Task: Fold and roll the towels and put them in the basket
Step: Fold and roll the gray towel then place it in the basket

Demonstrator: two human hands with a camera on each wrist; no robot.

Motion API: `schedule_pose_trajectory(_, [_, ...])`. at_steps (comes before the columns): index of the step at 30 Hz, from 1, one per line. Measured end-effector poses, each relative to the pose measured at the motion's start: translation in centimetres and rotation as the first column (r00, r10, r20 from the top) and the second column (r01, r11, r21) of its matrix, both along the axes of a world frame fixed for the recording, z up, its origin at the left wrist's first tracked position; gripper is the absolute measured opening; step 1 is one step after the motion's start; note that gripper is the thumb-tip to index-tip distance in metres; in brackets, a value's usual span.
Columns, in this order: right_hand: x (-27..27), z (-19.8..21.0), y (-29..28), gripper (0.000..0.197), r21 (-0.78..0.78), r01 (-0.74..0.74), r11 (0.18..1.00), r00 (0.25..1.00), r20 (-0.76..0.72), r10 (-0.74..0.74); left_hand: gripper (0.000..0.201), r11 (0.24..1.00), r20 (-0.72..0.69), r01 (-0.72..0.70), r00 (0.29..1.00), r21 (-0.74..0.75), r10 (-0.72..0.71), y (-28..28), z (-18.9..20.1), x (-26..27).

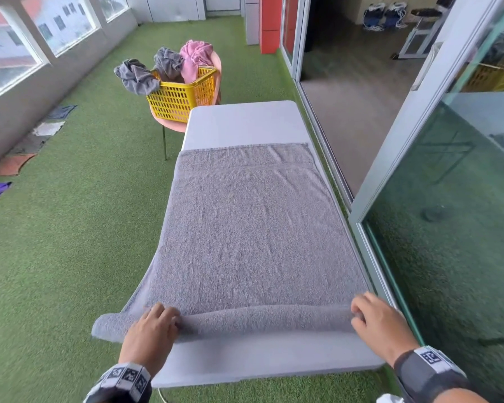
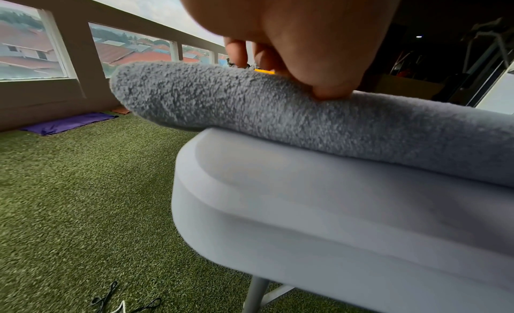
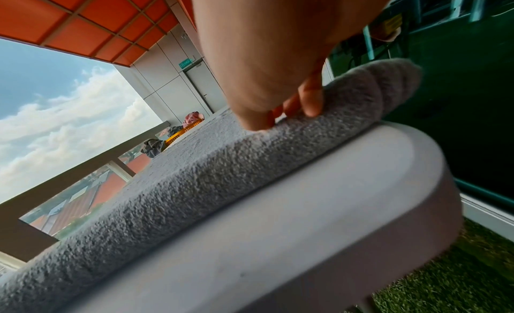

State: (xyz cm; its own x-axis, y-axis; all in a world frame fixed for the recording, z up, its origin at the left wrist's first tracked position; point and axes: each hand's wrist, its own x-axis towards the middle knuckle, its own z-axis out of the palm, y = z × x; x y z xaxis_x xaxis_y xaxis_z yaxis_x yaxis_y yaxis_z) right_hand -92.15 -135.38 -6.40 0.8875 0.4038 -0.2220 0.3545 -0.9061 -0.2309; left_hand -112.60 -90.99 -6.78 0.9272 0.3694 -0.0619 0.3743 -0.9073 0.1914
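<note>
Hands (image 1: 153, 327) (image 1: 376, 322) curled on towel roll (image 1: 262, 318)

The grey towel (image 1: 253, 228) hides both hands' fingertips and most of the table (image 1: 245, 123)

green sign (image 3: 185, 63) above a door (image 3: 199, 85) on the far wall in the right wrist view, lettering too blurred to read, black-and-white square code markers on the wrist bands (image 1: 127, 376) in the head view, no words or numbers legible elsewhere
</note>
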Motion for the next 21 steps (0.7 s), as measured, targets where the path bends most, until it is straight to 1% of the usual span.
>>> schedule_pose_trajectory(2, [-0.3,0.0,-0.5,0.017,-0.031,-0.058,0.998,0.998,-0.008,0.057,0.022,0.999,0.055,0.016,0.998,-0.048,-0.013,0.1,-0.3,-0.1])
schedule_pose_trajectory(3, [-0.5,0.1,-0.7,0.020,-0.054,-0.080,0.995,0.997,-0.018,0.080,0.022,0.998,0.091,0.028,0.996,-0.052,-0.023,0.2,-0.5,-0.2])
schedule_pose_trajectory(5, [-0.8,0.1,-0.9,0.032,-0.089,-0.119,0.989,0.993,-0.036,0.116,0.020,0.997,0.149,0.052,0.988,-0.051,-0.044,0.2,-0.8,-0.4])
schedule_pose_trajectory(6, [-0.9,0.1,-1.0,0.038,-0.100,-0.138,0.985,0.990,-0.038,0.135,0.019,0.997,0.155,0.070,0.986,-0.031,-0.065,0.3,-0.8,-0.5])
schedule_pose_trajectory(8, [-1.1,0.3,-1.0,0.044,-0.119,-0.154,0.981,0.988,-0.028,0.152,0.028,0.994,0.111,0.105,0.988,-0.003,-0.104,0.4,-0.9,-0.6])
schedule_pose_trajectory(9, [-1.2,0.5,-1.0,0.043,-0.124,-0.152,0.981,0.988,-0.023,0.150,0.036,0.993,0.073,0.116,0.991,0.005,-0.116,0.4,-0.8,-0.6])
schedule_pose_trajectory(11, [-1.1,0.8,-0.7,0.032,-0.121,-0.147,0.982,0.989,-0.019,0.146,0.051,0.993,0.003,0.117,0.993,0.024,-0.117,0.4,-0.6,-0.6])
schedule_pose_trajectory(12, [-1.1,1.0,-0.4,0.025,-0.107,-0.148,0.983,0.989,-0.026,0.146,0.053,0.993,-0.016,0.111,0.994,0.033,-0.111,0.3,-0.5,-0.5])
schedule_pose_trajectory(13, [-1.1,1.4,-0.1,0.016,-0.106,-0.150,0.983,0.988,-0.038,0.147,0.052,0.993,-0.017,0.106,0.994,0.045,-0.105,0.2,-0.4,-0.3])
schedule_pose_trajectory(14, [-0.9,1.7,0.1,0.008,-0.105,-0.156,0.982,0.987,-0.052,0.152,0.046,0.993,-0.011,0.101,0.995,0.061,-0.100,0.2,-0.3,-0.1])
schedule_pose_trajectory(15, [-0.8,1.9,0.2,0.012,-0.105,-0.147,0.984,0.987,-0.078,0.139,0.038,0.993,-0.004,0.096,0.995,0.075,-0.096,0.2,-0.3,0.0])
schedule_pose_trajectory(16, [-0.6,2.0,0.2,0.020,-0.098,-0.139,0.985,0.987,-0.099,0.129,0.033,0.992,0.000,0.093,0.996,0.089,-0.094,0.2,-0.4,0.1])
schedule_pose_trajectory(17, [-0.5,2.1,0.2,0.025,-0.096,-0.120,0.988,0.987,-0.116,0.109,0.031,0.991,-0.005,0.093,0.996,0.098,-0.093,0.3,-0.4,0.2])
schedule_pose_trajectory(21, [0.2,1.2,0.1,0.029,-0.088,-0.072,0.994,0.990,-0.129,0.061,0.027,0.987,-0.062,0.097,0.994,0.130,-0.089,0.6,-0.6,0.0])
